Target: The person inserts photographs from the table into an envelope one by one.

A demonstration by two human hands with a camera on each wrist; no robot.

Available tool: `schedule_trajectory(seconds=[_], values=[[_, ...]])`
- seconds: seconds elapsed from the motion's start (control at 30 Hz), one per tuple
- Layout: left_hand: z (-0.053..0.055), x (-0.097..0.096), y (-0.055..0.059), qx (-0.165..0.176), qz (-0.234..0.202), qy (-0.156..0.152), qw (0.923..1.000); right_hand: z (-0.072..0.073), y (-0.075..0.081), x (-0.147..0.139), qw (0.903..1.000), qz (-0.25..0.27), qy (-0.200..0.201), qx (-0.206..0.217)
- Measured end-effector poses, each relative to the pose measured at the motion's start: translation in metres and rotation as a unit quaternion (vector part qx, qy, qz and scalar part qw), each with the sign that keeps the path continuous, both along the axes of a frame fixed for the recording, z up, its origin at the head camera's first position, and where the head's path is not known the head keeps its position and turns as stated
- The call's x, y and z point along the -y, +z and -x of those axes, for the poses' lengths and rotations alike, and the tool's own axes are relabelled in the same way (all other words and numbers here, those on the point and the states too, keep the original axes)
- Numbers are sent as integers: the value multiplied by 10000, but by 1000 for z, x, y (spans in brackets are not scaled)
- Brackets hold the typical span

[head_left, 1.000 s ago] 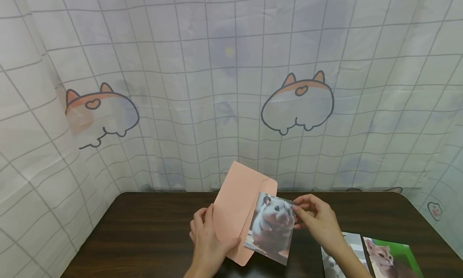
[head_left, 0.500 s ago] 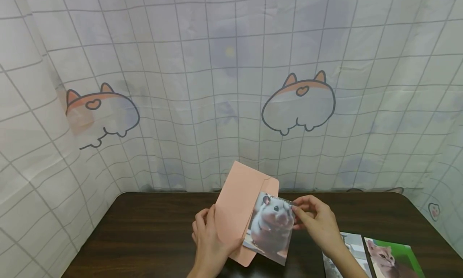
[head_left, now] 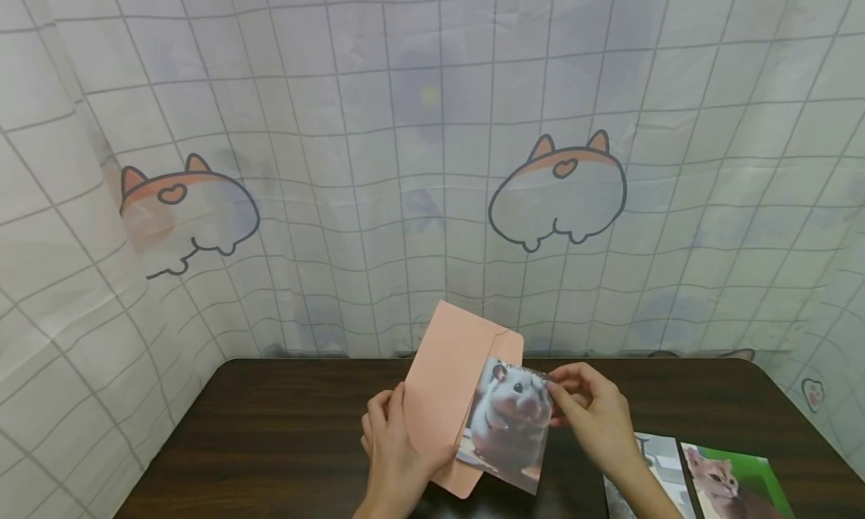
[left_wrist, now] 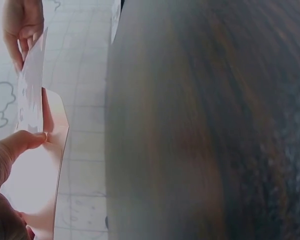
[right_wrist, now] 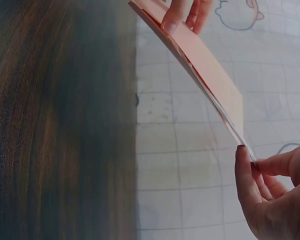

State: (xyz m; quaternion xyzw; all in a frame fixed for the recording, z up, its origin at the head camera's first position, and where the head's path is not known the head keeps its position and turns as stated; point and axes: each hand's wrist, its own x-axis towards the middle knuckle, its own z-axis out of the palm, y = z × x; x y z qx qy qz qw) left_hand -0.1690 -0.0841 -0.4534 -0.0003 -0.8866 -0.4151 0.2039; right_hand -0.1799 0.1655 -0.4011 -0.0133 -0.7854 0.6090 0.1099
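Right hand pinches the hamster photo, mostly outside the peach envelope that the left hand grips!

Place: possibly a home | cartoon-print curtain | dark wood-grain table

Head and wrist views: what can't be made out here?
Head: bottom of cat photo, cut by frame edge.
Head: middle of gray-white photo, behind right forearm.
Head: inside of pink envelope, hidden by its front.
Left wrist: image on hamster photo, washed out by glare.
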Motion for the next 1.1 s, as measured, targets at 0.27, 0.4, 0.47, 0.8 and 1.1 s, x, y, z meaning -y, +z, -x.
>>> schedule_trajectory(seconds=[0.27, 0.4, 0.47, 0.8, 1.1], values=[[0, -3, 0, 44, -68, -19, 10000, -3, 1, 3, 9984, -439, -292, -195], [-1, -5, -1, 45, -46, -1, 10000, -4, 0, 3, 9979, -505, -364, -176], [-1, -5, -2, 43, -41, -8, 10000, -4, -1, 3, 9978, -499, -395, -174], [-1, -1, -3, 231, 34, -230, 9995, -6, -6, 1, 9972, -516, -452, -288], [-1, 4, -5, 99, 216, -341, 9991, -7, -8, 3, 9972, -467, -459, -367]])
